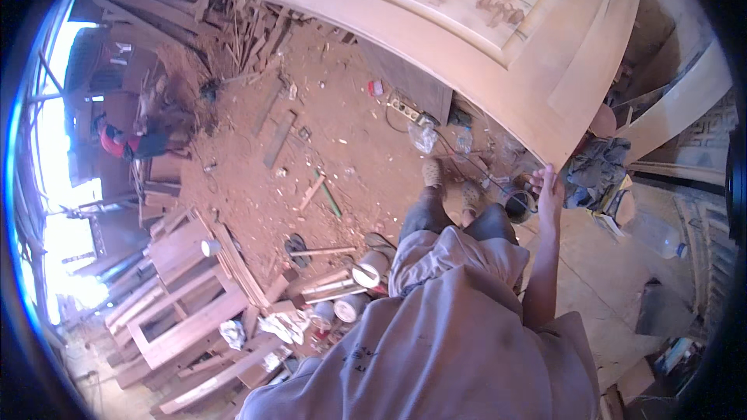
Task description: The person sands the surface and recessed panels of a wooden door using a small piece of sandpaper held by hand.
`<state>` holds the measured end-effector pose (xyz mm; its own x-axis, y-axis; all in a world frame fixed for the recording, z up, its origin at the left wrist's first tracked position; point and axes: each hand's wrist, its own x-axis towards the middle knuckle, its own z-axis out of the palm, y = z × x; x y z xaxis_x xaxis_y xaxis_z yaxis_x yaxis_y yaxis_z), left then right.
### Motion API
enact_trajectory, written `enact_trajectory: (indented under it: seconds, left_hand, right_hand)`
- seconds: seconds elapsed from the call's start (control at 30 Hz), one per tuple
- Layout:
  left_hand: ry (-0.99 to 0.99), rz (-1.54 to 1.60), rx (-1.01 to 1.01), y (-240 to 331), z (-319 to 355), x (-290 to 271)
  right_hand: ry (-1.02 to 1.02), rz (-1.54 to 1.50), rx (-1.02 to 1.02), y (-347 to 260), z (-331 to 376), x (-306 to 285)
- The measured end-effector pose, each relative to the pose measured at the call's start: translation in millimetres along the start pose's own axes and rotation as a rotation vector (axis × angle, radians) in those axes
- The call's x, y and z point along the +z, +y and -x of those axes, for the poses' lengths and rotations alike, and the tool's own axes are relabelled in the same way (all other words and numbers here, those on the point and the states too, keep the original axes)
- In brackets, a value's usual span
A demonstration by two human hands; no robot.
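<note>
A pale wooden door (537,82) with raised frames and brown-smudged inner panels slants across the top of the view. Its lower corner meets my right hand (548,189), whose fingers are bent around that corner. Part of the grip is hidden by the hand itself. My left hand is out of view. Beneath the door, close to my right hand, lie a dark crumpled cloth (597,167) and a dark round container (517,204).
A power strip (405,106) with a cable lies on the dirt floor near my feet. Wooden frames (187,315) and boards are piled at lower left, beside paint cans (369,269). A clear bottle (661,245) lies at right. Another person (117,140) is at far left.
</note>
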<state>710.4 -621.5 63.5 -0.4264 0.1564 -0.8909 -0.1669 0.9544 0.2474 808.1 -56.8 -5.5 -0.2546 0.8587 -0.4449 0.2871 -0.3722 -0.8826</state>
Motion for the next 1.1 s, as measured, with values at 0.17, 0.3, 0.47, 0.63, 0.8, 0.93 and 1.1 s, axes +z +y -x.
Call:
enact_trajectory:
  seconds: [0.17,0.3,0.47,0.63,0.8,0.93,1.1]
  left_hand:
    - [-0.372,-0.382,-0.001,18,-44,-95]
    - [-0.625,-0.698,0.097,57,-85,-163]
    - [-0.195,-0.89,0.735,194,-151,-240]
    - [-0.132,-0.472,0.704,315,-149,-240]
    - [-0.231,-0.459,0.731,343,-162,-226]
    - [-0.093,-0.298,0.648,318,-201,-202]
    - [-0.033,-0.228,0.571,315,-200,-175]
  right_hand:
    - [0.028,-0.036,-0.004,4,2,4]
    - [0.113,-0.081,0.04,1,8,17]
    - [0.236,-0.168,0.037,-8,16,16]
    - [0.366,-0.164,0.078,-17,23,33]
    - [0.457,-0.105,0.095,-20,24,38]
    - [0.589,0.053,-0.207,-37,27,47]
    - [0.379,0.417,-0.184,-54,24,11]
